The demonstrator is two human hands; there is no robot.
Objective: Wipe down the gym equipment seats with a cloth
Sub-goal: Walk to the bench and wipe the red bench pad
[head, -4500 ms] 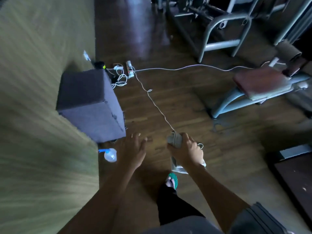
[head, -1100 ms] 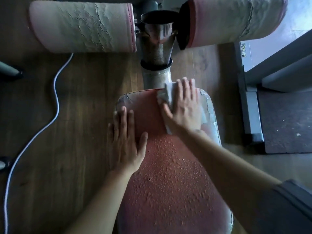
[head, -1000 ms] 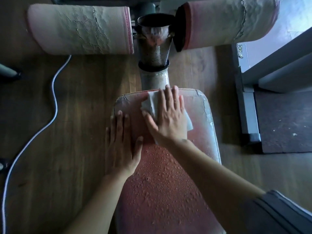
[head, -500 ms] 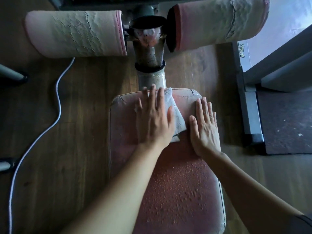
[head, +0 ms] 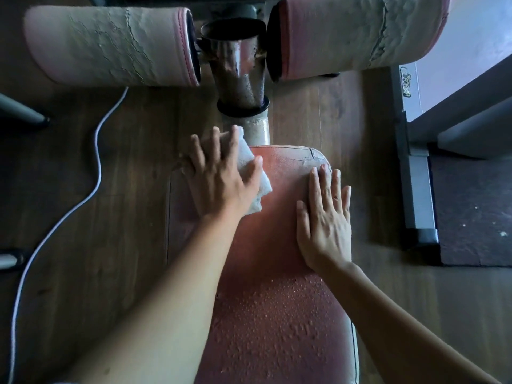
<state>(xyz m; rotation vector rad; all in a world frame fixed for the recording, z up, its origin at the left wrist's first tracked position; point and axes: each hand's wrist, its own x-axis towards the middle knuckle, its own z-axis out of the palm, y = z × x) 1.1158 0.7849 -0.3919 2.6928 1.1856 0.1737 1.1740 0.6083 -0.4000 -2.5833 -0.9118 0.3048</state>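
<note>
While my left hand [head: 221, 184] presses the white cloth [head: 249, 164] flat against the far left corner of the bench [head: 277, 239], its fingers [head: 213, 145] are spread wide over the fabric, pinning it under the palm and not pinching it. Part of the cloth hangs past the far edge, toward the metal post [head: 241, 87] that joins the bench to the machine. My right hand [head: 325, 220] lies open and empty, fingers loosely together, flat on the far right edge of the bench, apparently as a brace.

What matters for the next pass: the bench's long axis runs from the post straight back toward me, and the near half is covered in droplets [head: 277, 322], while the far stretch between my hands looks dry. So I judge the unwiped area lies toward me from the cloth, and the left hand, already on it, is the one to draw it back along that axis.

Two cracked, worn roller pads [head: 110, 45] sit beyond the bench on either side of the post. Below is a dark wooden floor [head: 124, 189], with a white cable [head: 91, 187] snaking along the left and a grey frame [head: 418, 189] beside a dark mat [head: 476, 212] on the right. The room is dim.
</note>
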